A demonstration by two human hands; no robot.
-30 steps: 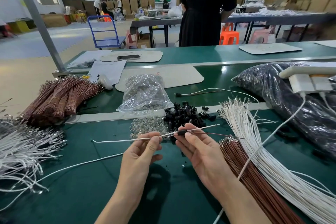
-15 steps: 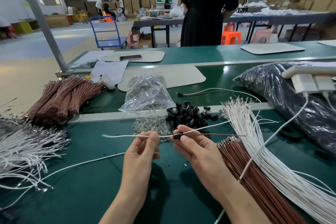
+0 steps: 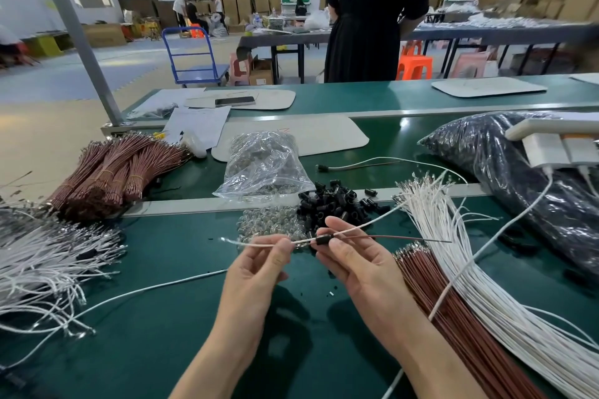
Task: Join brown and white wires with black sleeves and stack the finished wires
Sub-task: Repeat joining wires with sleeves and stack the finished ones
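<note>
Left hand (image 3: 259, 269) pinches the white wire (image 3: 252, 244) between thumb and fingertips, just left of the sleeve (image 3: 322, 240). Right hand (image 3: 363, 269) pinches the sleeve itself, held above the table (image 3: 162, 334) in front of the sleeve pile (image 3: 334, 201). White wire and brown wire (image 3: 405, 237) both leave the sleeve's right end: white angles up-right, brown runs level. White stock (image 3: 453, 253) and brown stock (image 3: 437, 295) lie right of the hands, brown bundles (image 3: 113, 172) far left. One joined wire (image 3: 372, 162) lies behind the pile, near the bag (image 3: 265, 165).
</note>
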